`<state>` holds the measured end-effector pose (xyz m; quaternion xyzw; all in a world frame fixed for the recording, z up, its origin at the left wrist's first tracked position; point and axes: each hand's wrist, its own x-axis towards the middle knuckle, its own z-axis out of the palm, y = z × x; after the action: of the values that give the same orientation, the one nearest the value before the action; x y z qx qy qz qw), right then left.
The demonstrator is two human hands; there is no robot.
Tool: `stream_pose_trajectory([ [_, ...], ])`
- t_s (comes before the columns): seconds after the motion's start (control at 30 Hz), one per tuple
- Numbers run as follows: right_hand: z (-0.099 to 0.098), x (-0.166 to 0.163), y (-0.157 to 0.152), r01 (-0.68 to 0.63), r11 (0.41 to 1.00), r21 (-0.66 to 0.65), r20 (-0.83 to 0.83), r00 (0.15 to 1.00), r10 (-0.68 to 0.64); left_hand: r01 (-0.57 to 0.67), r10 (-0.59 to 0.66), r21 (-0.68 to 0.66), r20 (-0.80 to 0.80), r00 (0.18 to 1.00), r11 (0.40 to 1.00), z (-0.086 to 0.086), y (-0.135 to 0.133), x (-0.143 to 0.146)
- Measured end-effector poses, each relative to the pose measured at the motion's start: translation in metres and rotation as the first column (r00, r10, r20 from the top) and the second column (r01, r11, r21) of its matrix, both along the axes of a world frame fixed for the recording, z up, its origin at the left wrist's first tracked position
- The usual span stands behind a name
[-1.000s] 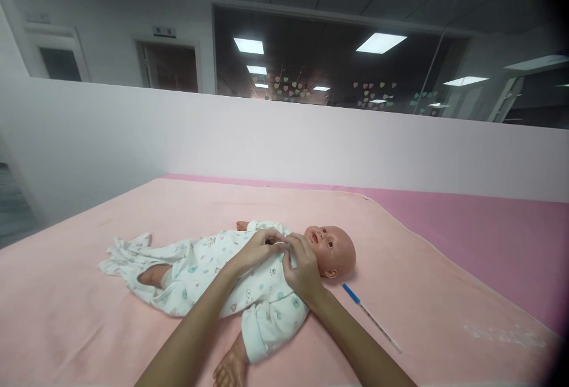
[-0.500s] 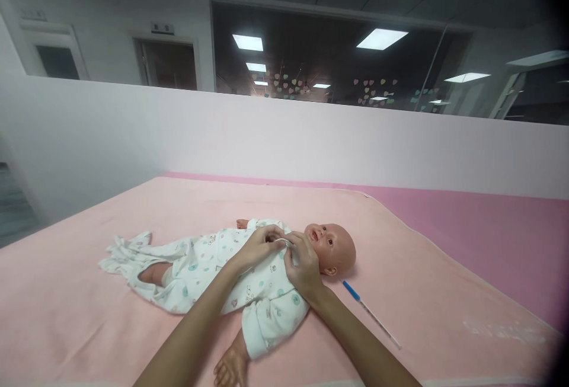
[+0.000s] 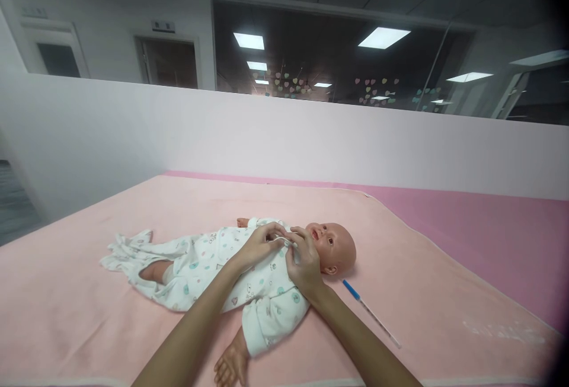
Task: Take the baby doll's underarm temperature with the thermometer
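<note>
Pink blanket (image 3: 444, 268) is bearing one doll (image 3: 331, 245), lying crosswise, head (image 3: 343, 252) rightward; left hand (image 3: 258, 245) and right hand (image 3: 306, 261), nearer the head, are pinching its printed garment (image 3: 265, 280) between fingertips.

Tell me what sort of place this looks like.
Probably an infant-care training room, though I can't be certain: a baby doll in a patterned outfit lies on a pink blanket, and heart-shaped decorations show in the large window behind.
</note>
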<state>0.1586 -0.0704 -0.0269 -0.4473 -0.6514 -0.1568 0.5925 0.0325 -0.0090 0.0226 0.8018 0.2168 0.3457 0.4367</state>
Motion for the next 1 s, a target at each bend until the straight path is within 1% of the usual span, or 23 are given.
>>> stream_pose_trajectory([
  [0.13,0.0001,-0.0006,0.0001,-0.008,1.000,-0.010,0.000,1.000,0.008,0.000,0.000,0.021,0.002,1.000,1.000,0.0008,-0.0006,-0.0006],
  [0.2,0.0007,-0.0015,-0.0004,-0.020,1.000,-0.023,-0.029,0.999,0.019,0.011,-0.011,0.024,-0.009,1.000,1.000,0.0011,-0.0001,-0.0011],
  [0.43,0.0041,-0.0042,-0.0017,-0.081,0.992,-0.095,-0.220,0.974,0.059,0.068,-0.068,-0.006,-0.035,0.997,0.998,0.0000,0.0027,-0.0020],
  [0.57,0.0046,-0.0047,-0.0015,-0.080,0.989,-0.125,-0.294,0.955,0.040,0.075,-0.076,-0.023,-0.046,0.996,0.997,-0.0016,0.0045,-0.0016],
  [0.67,0.0029,-0.0052,-0.0014,-0.044,0.991,-0.129,-0.260,0.966,0.009,0.095,-0.097,-0.054,-0.036,0.995,0.994,-0.0014,0.0037,-0.0017],
  [0.83,0.0016,-0.0053,-0.0017,0.054,0.994,-0.090,-0.103,0.993,-0.063,0.109,-0.110,-0.099,0.000,0.994,0.989,0.0011,0.0002,-0.0020],
  [1.0,0.0049,-0.0045,-0.0033,0.100,0.987,-0.129,0.018,0.995,-0.098,0.085,-0.086,-0.093,-0.010,0.996,0.992,0.0013,0.0001,-0.0027],
])
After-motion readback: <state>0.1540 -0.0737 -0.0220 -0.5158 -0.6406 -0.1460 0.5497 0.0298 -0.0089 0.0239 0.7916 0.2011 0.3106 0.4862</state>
